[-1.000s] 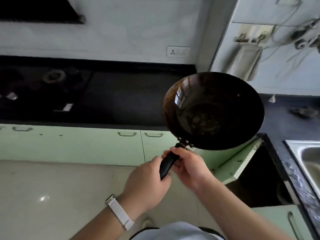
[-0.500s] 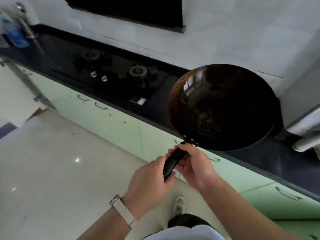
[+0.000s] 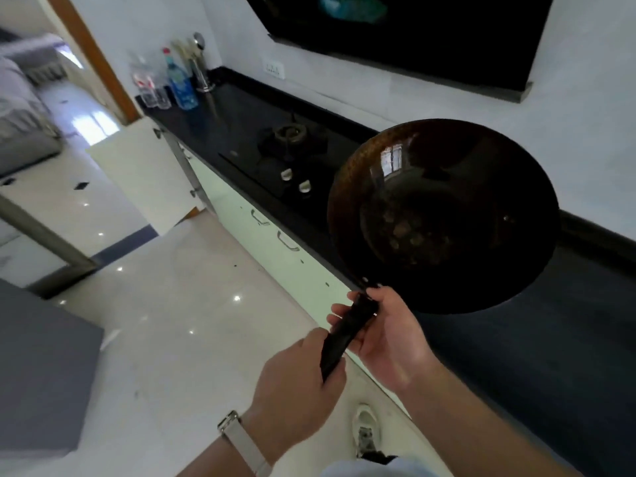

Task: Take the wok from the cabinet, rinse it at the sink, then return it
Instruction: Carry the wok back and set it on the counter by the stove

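A dark round wok with a glossy, stained inside hangs in the air above the black counter, its bowl tilted toward me. Both hands hold its black handle. My right hand grips the handle close to the bowl, and my left hand, with a pale watch strap on the wrist, is closed round the handle's lower end. The sink and the open cabinet are out of view.
A gas hob is set into the counter left of the wok. Bottles and a utensil holder stand at the counter's far end. Pale green cabinet doors run below. A white door stands open at left, above glossy floor.
My view has swung left along the counter: the sink and open cabinet have gone from sight, and the hob, bottles and doorway have come in. Both hands keep their hold on the handle.
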Tool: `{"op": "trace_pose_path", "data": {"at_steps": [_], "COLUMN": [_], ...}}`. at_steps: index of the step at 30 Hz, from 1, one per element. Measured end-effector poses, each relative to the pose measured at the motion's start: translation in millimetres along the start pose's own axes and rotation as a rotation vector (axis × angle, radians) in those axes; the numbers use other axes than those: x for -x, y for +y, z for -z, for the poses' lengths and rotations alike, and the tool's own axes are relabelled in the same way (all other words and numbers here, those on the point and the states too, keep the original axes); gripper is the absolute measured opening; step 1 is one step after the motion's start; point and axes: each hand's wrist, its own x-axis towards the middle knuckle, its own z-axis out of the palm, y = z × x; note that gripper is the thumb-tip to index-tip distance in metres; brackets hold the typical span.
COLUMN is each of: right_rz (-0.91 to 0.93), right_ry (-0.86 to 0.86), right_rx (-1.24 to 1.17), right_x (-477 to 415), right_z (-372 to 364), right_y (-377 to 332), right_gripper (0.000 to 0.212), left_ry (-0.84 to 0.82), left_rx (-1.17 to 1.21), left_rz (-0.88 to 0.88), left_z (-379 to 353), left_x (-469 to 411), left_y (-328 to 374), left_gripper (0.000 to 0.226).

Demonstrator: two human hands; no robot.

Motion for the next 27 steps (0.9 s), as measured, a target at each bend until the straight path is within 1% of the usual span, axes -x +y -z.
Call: {"op": "trace_pose_path", "data": {"at_steps": [4, 9, 13, 19, 27], "right_rz": [-0.069, -0.128, -0.178, -0.222, -0.204], "right_ry": [-0.08, -0.095, -0.115, -0.083, -0.003], "right_rx": [-0.027, 0.051, 0.147, 0.213, 0.25], "right_x": [-46, -93, -132, -189, -268], "right_z": [-22, -62, -98, -159, -283], "right_y": [-24, -38, -31, 1, 56], "right_gripper": [0.034, 0.043, 0.044, 0.044, 0.042], "left_ry": [0.068, 0.173, 0.231, 0.277, 0.297], "left_rx": [0.079, 0.124, 0.162, 0.212, 0.259], "left_rz": [0.111, 0.251, 0.32, 0.391, 0.347], "left_z": [11, 22, 36, 64, 139], "left_x": [-39, -73, -92, -117, -159], "left_y": [-4, -20, -48, -121, -256], "left_gripper": [0.017, 0.018, 0.018, 0.017, 0.017]}}
